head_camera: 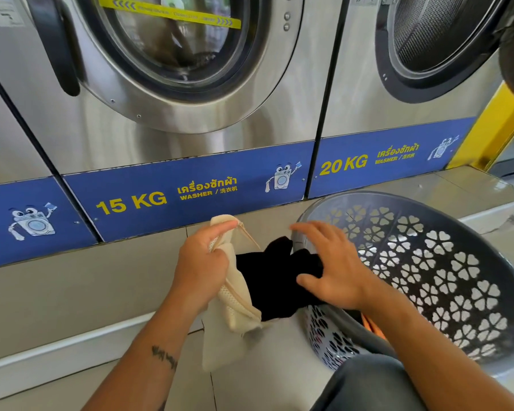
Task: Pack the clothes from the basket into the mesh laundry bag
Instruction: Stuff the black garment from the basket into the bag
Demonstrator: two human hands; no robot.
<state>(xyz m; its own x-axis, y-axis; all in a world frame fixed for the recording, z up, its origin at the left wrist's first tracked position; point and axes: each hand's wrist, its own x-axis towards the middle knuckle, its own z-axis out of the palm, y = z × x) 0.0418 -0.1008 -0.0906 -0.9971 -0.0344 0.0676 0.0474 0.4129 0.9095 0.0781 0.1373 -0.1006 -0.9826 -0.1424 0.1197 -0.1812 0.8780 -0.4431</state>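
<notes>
A cream mesh laundry bag [235, 310] hangs from my left hand [202, 268], which grips its upper edge by the zipper opening. A black garment [270, 280] lies bunched in the bag's mouth, partly over the rim of the grey plastic basket [445, 262]. My right hand [336, 268] rests flat on the garment's right side with fingers spread. The basket is tilted toward me on the floor at the right. A bit of orange fabric [374, 324] shows inside it under my right forearm.
Two steel washers stand close in front: a 15 KG one [166, 63] with its door shut and a 20 KG one [428, 40] with its door open at the right edge. A tiled step [72, 292] runs below them. My knee [365, 384] is at the bottom right.
</notes>
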